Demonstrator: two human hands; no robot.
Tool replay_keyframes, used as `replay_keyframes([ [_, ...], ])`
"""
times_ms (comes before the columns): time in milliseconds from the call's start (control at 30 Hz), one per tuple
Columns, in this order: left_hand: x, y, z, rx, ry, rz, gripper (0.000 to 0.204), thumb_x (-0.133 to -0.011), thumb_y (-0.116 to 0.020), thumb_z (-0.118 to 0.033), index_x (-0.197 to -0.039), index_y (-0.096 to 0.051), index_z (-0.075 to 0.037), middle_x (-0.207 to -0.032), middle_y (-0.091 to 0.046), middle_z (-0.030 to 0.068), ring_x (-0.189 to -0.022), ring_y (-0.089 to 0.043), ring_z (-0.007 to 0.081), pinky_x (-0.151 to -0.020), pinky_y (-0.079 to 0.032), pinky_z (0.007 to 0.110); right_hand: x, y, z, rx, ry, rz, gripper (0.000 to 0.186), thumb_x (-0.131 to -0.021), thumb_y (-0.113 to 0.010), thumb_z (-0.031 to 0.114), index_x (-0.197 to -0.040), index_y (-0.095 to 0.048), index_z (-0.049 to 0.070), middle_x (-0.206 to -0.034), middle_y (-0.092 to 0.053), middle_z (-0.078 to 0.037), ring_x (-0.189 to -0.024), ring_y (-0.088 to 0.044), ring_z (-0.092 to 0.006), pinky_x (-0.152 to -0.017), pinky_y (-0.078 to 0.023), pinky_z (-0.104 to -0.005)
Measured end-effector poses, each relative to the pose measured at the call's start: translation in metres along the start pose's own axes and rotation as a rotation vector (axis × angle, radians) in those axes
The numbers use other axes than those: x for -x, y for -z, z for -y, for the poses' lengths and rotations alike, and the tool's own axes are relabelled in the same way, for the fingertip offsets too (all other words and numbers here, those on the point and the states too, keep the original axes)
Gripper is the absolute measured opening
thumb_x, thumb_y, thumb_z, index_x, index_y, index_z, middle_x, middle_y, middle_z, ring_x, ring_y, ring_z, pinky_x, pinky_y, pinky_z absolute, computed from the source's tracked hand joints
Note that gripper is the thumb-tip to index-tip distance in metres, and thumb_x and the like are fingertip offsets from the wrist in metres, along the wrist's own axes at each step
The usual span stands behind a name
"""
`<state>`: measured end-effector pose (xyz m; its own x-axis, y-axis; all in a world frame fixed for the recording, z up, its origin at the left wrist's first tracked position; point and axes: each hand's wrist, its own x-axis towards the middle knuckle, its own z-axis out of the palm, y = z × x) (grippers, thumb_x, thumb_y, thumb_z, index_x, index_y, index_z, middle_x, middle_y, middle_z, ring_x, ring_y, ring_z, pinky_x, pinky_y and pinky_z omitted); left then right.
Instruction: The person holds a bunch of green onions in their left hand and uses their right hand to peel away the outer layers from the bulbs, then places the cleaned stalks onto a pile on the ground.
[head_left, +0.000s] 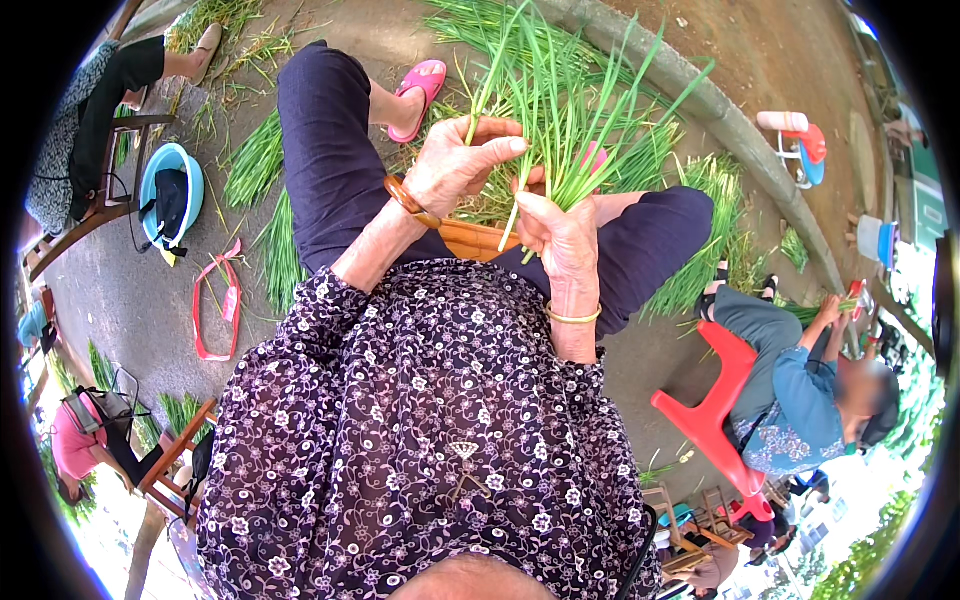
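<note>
Green chive stalks (560,120) fan loosely from my right hand (560,235), closed round their base, while my left hand (455,165) pinches one stalk; I reckon a slack grip could spill them.

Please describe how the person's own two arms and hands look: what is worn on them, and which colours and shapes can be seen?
Both forearms are bare below loose sleeves of a dark purple blouse printed with small white flowers and curling vines. The left hand has a thick brown bangle at its wrist. The right hand has a thin gold-coloured bangle. No gloves or rings are visible.
</note>
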<state>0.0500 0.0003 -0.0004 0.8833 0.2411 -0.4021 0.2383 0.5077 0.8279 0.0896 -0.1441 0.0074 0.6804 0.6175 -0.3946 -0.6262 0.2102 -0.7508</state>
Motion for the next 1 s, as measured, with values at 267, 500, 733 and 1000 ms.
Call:
replay_keyframes([
  [267,-0.003,0.003,0.0,-0.237,-0.01,0.013,0.021,-0.073,-0.065,-0.021,-0.078,-0.057,-0.003,-0.051,-0.044,-0.006,-0.037,-0.031,0.0,-0.033,-0.021,0.015,0.0,0.002,0.001,-0.012,-0.039,0.007,0.021,-0.069,-0.059,0.002,-0.086,-0.046,0.002,-0.058,-0.044,0.001,-0.035,-0.029,-0.0028,-0.031,-0.022,-0.0178],
  [500,-0.023,0.028,-0.008,-0.096,-0.12,-0.202,0.016,-0.075,-0.062,-0.019,-0.073,-0.058,-0.004,-0.049,-0.043,-0.0051,-0.035,-0.031,0.0009,-0.032,-0.021,0.017,0.005,0.011,0.005,-0.114,-0.064,0.016,0.02,-0.07,-0.057,0.0,-0.088,-0.048,0.001,-0.073,-0.055,-0.005,-0.038,-0.029,-0.0026,-0.031,-0.022,-0.0172],
  [733,-0.046,0.084,-0.007,-0.092,-0.153,-0.322,0.02,-0.078,-0.058,-0.018,-0.076,-0.057,0.001,-0.054,-0.047,-0.0016,-0.033,-0.03,0.0021,-0.029,-0.02,0.017,0.005,0.033,0.011,-0.26,0.062,0.026,0.021,-0.069,-0.053,-0.003,-0.09,-0.049,0.0,-0.081,-0.056,-0.013,-0.037,-0.029,-0.003,-0.029,-0.024,-0.0171],
  [1000,-0.044,0.095,0.008,-0.537,-0.037,-0.31,0.026,-0.081,-0.049,-0.026,-0.078,-0.058,-0.002,-0.045,-0.046,-0.0008,-0.034,-0.037,0.0062,-0.032,-0.027,0.021,0.005,0.045,0.019,-0.303,0.117,0.006,0.023,-0.069,-0.054,-0.003,-0.091,-0.048,0.001,-0.082,-0.056,-0.014,-0.036,-0.028,-0.0031,-0.029,-0.022,-0.0168],
])
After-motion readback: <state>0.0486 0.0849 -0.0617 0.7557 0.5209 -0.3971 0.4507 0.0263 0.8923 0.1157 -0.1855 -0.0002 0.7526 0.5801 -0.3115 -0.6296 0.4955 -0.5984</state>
